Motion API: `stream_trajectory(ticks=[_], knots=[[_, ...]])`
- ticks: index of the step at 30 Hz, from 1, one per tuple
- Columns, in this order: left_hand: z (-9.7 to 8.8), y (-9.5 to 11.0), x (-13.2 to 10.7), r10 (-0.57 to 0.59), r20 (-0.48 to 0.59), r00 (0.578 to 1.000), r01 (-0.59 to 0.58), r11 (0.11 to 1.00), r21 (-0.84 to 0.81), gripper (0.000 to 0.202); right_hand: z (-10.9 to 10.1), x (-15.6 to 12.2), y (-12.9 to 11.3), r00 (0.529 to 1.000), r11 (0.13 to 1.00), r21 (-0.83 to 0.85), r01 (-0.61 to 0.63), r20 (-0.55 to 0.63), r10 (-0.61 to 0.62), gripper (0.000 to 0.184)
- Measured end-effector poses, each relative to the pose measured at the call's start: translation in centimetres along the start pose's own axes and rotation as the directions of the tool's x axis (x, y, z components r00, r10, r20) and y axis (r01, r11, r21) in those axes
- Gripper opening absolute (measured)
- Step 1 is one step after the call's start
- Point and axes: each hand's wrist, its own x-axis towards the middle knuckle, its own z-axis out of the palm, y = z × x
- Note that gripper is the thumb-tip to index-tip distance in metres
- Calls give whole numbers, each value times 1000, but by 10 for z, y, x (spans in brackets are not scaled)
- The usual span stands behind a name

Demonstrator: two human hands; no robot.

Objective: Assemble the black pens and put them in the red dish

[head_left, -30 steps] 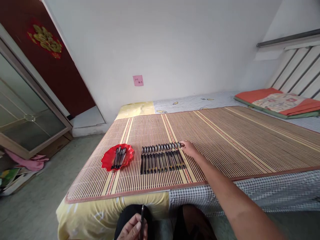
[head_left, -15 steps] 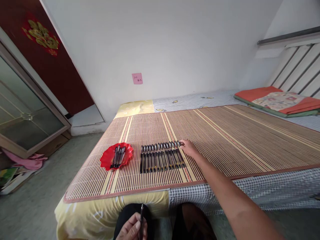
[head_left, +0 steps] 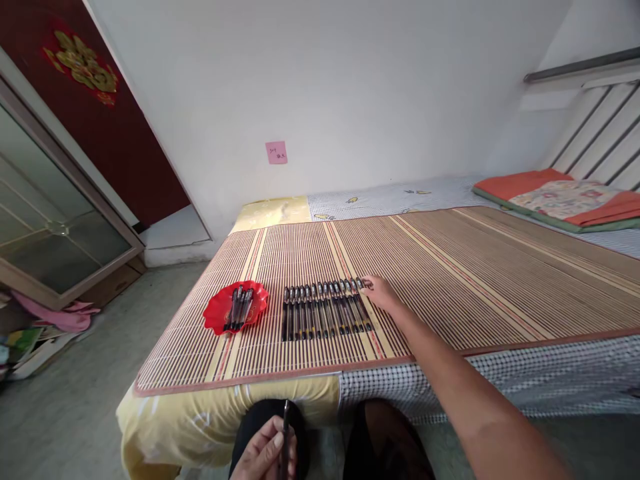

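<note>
My left hand, low in the head view over my knee, is closed around a dark, slim pen that points upward. My right hand reaches out to the right end of a row of clear-barrelled pens with black caps. Its fingertips are closed at the cap end of the last pen, partly hiding it. The pens lie side by side on a striped bamboo mat. Left of them, a scalloped red plate holds several more pens.
The mat covers a bed with a yellow and checked sheet. A folded orange and floral quilt rests at the far right, by a white bed rail. Behind stands a white wall with a pink note. My knees touch the bed's front edge area.
The view has shifted slightly, so the bed sits a little higher and further right. Both hands keep nearly the same places, the right one still at the row's end.
</note>
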Motion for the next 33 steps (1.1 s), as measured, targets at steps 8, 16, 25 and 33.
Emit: stream_trajectory(ticks=[8,16,25,33], knots=[[36,11,-13,101,-81,992,-97,994,48,33,-4,-119,-65,999,926,378,13,40,-31,35],[46,-16,-3,230,-125,965,-193,948,252,43,64,-263,-117,899,571,783,-246,405,-167,37],[43,-39,-6,266,-84,960,-214,897,387,45,62,-288,-112,956,539,819,-199,283,-78,42],[54,-40,-11,169,-3,986,-150,884,442,53,59,-293,-108,964,564,810,-163,252,-82,44]])
